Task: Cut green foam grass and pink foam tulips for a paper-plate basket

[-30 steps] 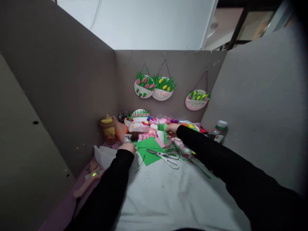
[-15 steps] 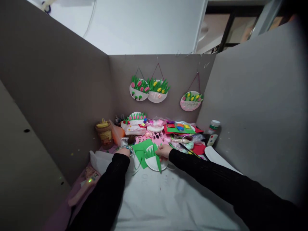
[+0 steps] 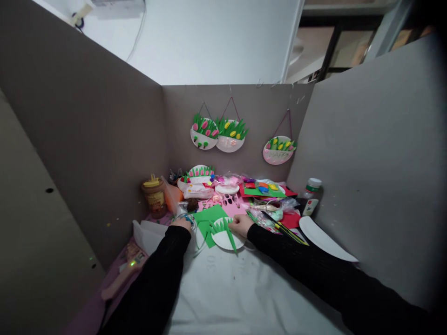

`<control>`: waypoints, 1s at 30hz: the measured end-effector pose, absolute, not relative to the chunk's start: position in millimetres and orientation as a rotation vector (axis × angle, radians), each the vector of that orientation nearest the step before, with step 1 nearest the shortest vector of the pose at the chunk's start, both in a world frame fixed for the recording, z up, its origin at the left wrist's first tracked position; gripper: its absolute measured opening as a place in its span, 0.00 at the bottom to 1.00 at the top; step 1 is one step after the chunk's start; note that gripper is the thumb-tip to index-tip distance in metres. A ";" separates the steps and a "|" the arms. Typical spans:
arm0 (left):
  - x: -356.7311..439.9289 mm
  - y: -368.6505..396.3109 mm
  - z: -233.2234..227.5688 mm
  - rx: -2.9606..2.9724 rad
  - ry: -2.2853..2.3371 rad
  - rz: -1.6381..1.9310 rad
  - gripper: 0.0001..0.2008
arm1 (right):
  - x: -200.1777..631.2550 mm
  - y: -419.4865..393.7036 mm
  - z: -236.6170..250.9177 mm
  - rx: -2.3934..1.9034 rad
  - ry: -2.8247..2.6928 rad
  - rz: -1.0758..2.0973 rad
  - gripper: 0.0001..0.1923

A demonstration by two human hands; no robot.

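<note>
Two hands on the job, black sleeves both sides. Right hand (image 3: 241, 225): fingers pinched on the green strip (image 3: 232, 240), at the right side of the plate (image 3: 220, 239). Strip slants over the plate; its pointed end pokes past the near rim. Can't tell if it touches the plate or sits just above. Plate is between my hands, nearer the right, its far-left edge over the green sheet (image 3: 207, 215). White pocket faces up, row of green paper blades along its top edge. Left hand (image 3: 183, 224): at the sheet's left edge, next to something bluish; too small to read, so can't tell what that grip is doing. Room: cloth (image 3: 216, 288) runs wide from the near rim back toward me, between my sleeves. Far side is tight: pink sheet (image 3: 238, 206) right behind the green one, then a heap of craft bits up to the back wall (image 3: 251, 104). Right side: black-and-yellow sticks (image 3: 289, 232) just past my wrist, cut plate (image 3: 323, 239) beyond, bottle (image 3: 310, 200) near the right wall (image 3: 363, 153). Left side: cup (image 3: 154, 199) near the left wall (image 3: 104, 125), pink tool (image 3: 118, 281) with a green light outboard of my sleeve.
</note>
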State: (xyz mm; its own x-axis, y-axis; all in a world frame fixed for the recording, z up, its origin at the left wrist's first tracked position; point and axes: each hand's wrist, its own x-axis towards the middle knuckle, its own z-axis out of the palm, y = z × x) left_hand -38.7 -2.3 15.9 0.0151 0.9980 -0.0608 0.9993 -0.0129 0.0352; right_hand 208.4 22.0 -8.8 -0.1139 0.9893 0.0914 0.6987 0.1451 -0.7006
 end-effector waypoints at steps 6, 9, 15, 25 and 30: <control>-37.9 -5.8 33.4 2.248 2.162 0.283 0.11 | 211.1 -3.7 13.0 -1.316 -1.954 0.569 0.12; -26.3 -13.1 43.6 2.256 1.906 0.888 0.08 | 211.7 -21.7 27.3 -1.143 -1.999 0.513 0.12; 10.2 -35.7 38.5 1.928 1.060 1.094 0.10 | 207.9 -46.3 46.0 -0.813 -2.028 0.397 0.06; 22.7 -52.6 41.9 1.936 0.810 0.894 0.12 | 210.0 -50.8 41.1 -0.801 -1.962 0.176 0.09; 21.4 -48.8 40.9 1.957 0.830 0.869 0.11 | 212.0 -48.8 38.1 -0.850 -1.847 0.198 0.08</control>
